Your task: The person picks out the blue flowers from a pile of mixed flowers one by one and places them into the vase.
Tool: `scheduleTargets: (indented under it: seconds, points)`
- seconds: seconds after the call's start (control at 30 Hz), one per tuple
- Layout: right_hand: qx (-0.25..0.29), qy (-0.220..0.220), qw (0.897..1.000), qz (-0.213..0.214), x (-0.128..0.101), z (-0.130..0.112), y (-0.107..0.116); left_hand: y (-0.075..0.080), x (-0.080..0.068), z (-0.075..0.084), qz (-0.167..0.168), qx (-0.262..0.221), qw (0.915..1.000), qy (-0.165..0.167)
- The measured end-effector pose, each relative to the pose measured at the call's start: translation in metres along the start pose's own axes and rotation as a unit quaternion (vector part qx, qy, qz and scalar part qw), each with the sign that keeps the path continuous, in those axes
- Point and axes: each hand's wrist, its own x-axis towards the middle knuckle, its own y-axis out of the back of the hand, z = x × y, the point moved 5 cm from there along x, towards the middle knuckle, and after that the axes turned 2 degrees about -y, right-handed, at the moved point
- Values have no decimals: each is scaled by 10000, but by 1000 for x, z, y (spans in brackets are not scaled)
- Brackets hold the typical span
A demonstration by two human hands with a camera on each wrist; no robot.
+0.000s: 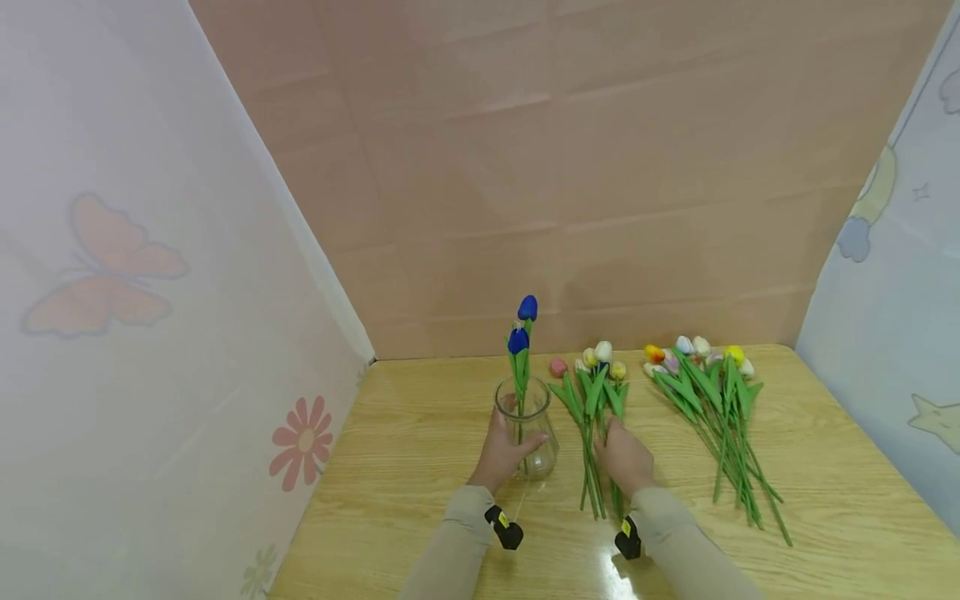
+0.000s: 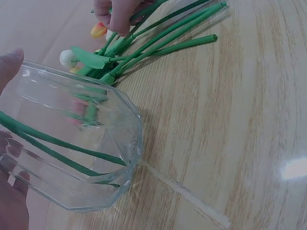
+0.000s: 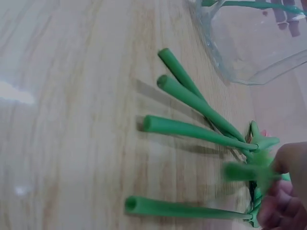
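Head view — left hand (image 1: 502,455) around vase (image 1: 537,419), right hand (image 1: 627,457) on tulips (image 1: 596,395)

We found moderately bright light, with white glare on the table (image 1: 405,450) low in the head view. We noted soft shadows beside the stems (image 3: 192,131), one blurred stem (image 3: 239,171), and hazy wrist views.

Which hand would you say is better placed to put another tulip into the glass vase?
The right hand, I would judge: it holds a green stem at the bunch beside the glass vase, while the left hand is occupied gripping the vase.
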Motion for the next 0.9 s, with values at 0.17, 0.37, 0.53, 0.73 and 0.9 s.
scheduleTargets:
  seconds: [0.17, 0.37, 0.53, 0.73, 0.9]
  points:
    - [75, 39, 9997, 215, 0, 1, 0, 0, 2, -3, 33, 16, 10000, -18]
    - [71, 81, 9996, 258, -3, 1, 2, 0, 2, -4, 41, 98, 9999, 19]
    - [49, 126, 9989, 445, -4, 1, 5, 0, 2, -3, 40, 196, 9997, 105]
    - [3, 116, 9985, 542, -5, -2, 9, 0, 1, -3, 29, 302, 9995, 112]
    - [20, 170, 9970, 755, -6, -4, 15, 0, 2, -4, 16, 286, 9994, 186]
